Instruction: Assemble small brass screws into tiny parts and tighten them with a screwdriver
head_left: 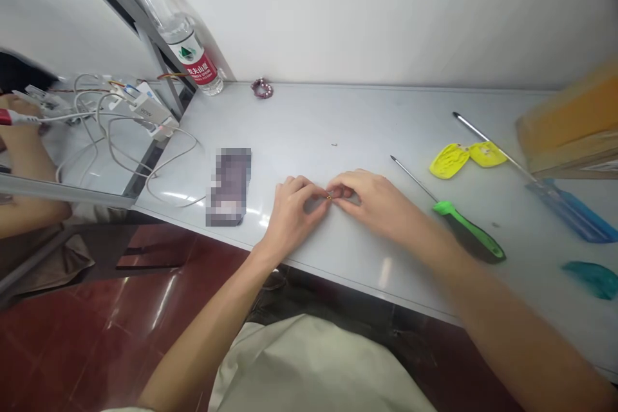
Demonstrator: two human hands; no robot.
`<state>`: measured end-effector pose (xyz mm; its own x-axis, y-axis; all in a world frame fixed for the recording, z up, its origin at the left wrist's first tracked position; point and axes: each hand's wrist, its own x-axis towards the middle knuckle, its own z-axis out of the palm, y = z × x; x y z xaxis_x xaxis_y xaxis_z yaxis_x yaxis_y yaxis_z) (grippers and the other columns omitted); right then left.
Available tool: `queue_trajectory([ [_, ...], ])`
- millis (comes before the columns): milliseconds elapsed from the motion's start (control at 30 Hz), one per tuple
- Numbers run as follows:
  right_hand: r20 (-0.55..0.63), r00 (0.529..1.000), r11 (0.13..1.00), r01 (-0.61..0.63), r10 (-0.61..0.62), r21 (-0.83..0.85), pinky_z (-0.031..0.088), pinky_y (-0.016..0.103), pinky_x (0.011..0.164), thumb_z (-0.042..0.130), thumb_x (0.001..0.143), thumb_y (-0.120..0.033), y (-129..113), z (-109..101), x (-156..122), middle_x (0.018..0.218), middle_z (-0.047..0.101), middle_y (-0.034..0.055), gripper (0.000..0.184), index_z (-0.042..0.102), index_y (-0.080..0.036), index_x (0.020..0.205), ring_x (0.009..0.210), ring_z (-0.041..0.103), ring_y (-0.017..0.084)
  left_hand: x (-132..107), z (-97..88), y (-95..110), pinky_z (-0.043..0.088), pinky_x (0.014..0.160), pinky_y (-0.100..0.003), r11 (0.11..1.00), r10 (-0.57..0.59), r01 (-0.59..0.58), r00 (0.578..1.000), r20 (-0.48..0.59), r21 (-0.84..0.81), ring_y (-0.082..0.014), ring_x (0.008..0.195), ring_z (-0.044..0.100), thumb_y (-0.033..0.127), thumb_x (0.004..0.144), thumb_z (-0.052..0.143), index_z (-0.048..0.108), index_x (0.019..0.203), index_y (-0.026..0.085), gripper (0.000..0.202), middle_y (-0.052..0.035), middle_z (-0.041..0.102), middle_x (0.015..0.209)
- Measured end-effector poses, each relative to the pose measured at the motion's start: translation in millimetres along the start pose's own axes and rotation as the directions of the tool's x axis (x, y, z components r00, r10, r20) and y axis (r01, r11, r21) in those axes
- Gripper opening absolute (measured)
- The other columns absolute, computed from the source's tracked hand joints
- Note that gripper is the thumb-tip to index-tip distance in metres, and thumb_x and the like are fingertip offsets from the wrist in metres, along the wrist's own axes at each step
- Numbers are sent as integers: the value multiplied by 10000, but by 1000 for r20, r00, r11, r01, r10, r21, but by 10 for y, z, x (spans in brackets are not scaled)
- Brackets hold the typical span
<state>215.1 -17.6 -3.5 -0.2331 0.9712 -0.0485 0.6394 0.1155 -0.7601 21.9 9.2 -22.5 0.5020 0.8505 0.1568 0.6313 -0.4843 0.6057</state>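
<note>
My left hand and my right hand rest together on the white table, fingertips meeting. Between the pinched fingers sits a tiny gold-coloured part, too small to name. Both hands are closed in a pinch around it. Just right of my right hand lies a green-handled screwdriver, its thin shaft pointing up-left. A blurred dark phone-sized object lies flat to the left of my left hand.
A blue-handled screwdriver, two yellow pieces, a teal piece and a cardboard box lie at right. A water bottle and beaded bracelet stand by the wall. Another person's arm and cables occupy the left bench.
</note>
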Motion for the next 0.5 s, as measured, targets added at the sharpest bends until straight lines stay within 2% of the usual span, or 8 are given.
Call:
queue_trajectory([
  [133, 22, 999, 999, -30, 30, 10, 450, 311, 799, 545, 900, -159, -27, -37, -12, 1030, 706, 31, 167, 681, -221, 974, 931, 622, 185, 7, 0, -3, 378, 846, -371, 1000, -7, 7, 1000, 3, -10, -202, 932, 568, 212, 920, 699, 710, 948, 242, 42, -9, 658, 911],
  [333, 31, 999, 1000, 18, -19, 8, 455, 304, 798, 554, 903, -177, 5, -49, -14, 1061, 697, 32, 171, 669, -219, 1023, 912, 619, 174, 3, -8, -1, 381, 854, -372, 1000, -8, 8, 1000, 2, -25, -200, 935, 572, 211, 910, 709, 709, 951, 243, 52, -9, 656, 918],
  [500, 19, 1000, 999, 2, -3, 46, 477, 304, 790, 559, 892, -173, -39, -135, -19, 1044, 714, 27, 220, 693, -223, 1059, 872, 636, 170, -12, -28, 8, 419, 894, -380, 998, -6, 4, 1000, -24, -69, -198, 940, 586, 187, 869, 729, 674, 1051, 250, 200, -11, 653, 963],
])
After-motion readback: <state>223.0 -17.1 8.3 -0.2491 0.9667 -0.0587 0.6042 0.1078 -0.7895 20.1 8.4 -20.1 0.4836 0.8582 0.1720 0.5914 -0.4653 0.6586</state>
